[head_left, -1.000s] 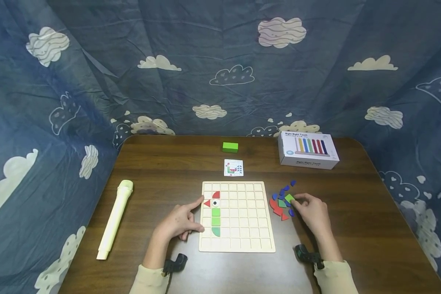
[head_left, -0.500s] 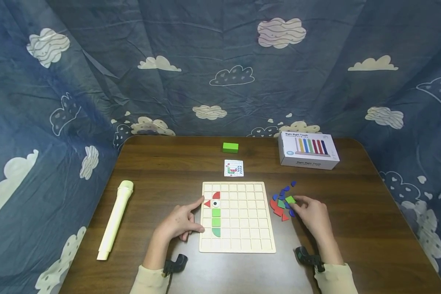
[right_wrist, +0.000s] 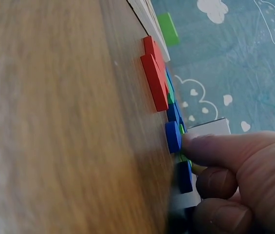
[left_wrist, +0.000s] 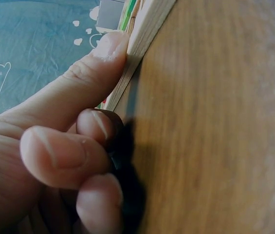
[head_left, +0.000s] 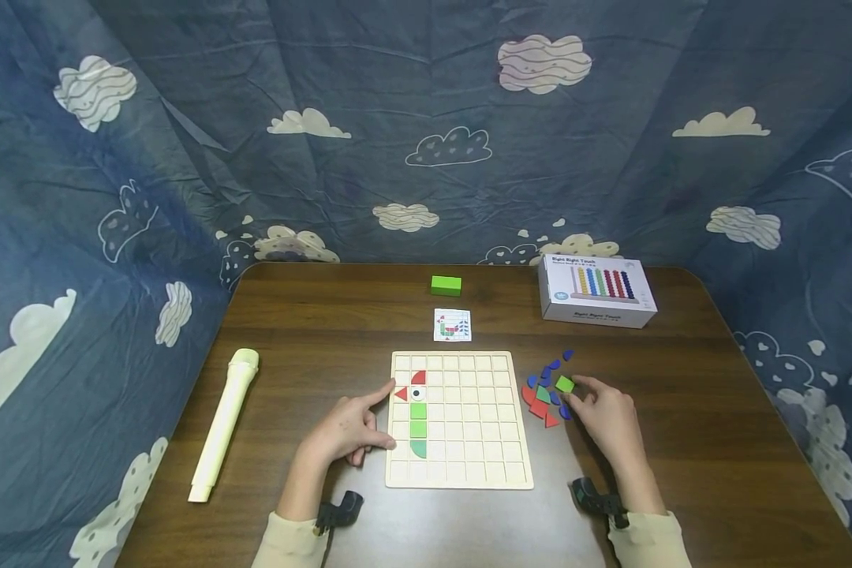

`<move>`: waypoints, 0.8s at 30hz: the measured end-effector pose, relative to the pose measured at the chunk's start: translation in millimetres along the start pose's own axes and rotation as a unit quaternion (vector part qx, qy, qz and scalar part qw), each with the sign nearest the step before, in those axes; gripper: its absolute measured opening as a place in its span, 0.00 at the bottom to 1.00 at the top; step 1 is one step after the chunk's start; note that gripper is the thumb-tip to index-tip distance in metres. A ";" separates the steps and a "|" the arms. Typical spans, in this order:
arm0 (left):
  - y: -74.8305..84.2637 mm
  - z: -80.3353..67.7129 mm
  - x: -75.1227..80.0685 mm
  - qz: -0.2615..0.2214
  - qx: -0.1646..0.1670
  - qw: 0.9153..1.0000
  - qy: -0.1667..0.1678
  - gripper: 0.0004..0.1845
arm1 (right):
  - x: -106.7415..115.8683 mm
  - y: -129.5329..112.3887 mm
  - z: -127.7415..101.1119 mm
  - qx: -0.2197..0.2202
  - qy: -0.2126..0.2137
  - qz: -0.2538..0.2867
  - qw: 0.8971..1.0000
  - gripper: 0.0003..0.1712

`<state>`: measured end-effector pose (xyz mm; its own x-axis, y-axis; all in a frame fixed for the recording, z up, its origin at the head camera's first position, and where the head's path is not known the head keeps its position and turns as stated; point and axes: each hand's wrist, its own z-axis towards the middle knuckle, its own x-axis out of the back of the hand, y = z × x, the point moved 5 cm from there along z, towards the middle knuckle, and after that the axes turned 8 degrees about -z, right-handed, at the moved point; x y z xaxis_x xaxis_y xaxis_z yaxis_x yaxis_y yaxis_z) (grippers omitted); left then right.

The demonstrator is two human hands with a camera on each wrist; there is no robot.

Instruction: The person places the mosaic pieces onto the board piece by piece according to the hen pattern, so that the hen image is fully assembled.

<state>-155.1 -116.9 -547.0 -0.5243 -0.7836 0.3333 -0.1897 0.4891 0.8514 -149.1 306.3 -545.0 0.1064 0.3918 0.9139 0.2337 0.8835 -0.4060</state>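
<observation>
Fingers pinching tile, left hand touching board

Left hand and right hand were bare; left sleeve and right sleeve plain pale cream; wrist cameras black, angular.

Blue fabric, creased and printed with pale clouds, hangs beyond the far, left and right edges of the brown wood-grained worktop; a whitish sheen brightens its near edge.
</observation>
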 end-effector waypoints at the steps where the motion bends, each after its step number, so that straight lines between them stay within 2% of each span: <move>1: 0.1 0.0 -0.1 -0.001 -0.001 1.000 -0.001 0.54 | -0.3 0.0 0.0 -0.003 -0.002 0.002 1.000 0.23; 8: -1.6 0.8 -0.3 -0.001 0.000 1.000 0.001 0.55 | 1.8 -1.1 -0.1 -0.009 0.003 0.013 1.000 0.21; 13: -1.8 1.0 0.0 0.000 -0.002 1.000 0.000 0.55 | 13.1 -14.0 -6.7 0.006 0.016 0.040 0.999 0.20; 19: -1.8 1.3 0.2 0.000 -0.002 1.000 0.000 0.55 | 25.4 -58.1 -27.9 0.074 0.004 0.093 0.993 0.18; 24: -2.0 1.0 0.3 0.001 -0.003 1.000 -0.003 0.55 | 16.8 -108.1 -55.0 0.164 -0.018 0.125 0.978 0.16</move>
<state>-155.7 -117.7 -549.1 -0.5299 -0.7802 0.3323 -0.1830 0.4878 0.8535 -119.4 203.2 -485.9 0.0848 0.6098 0.7880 -0.1190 0.7914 -0.5996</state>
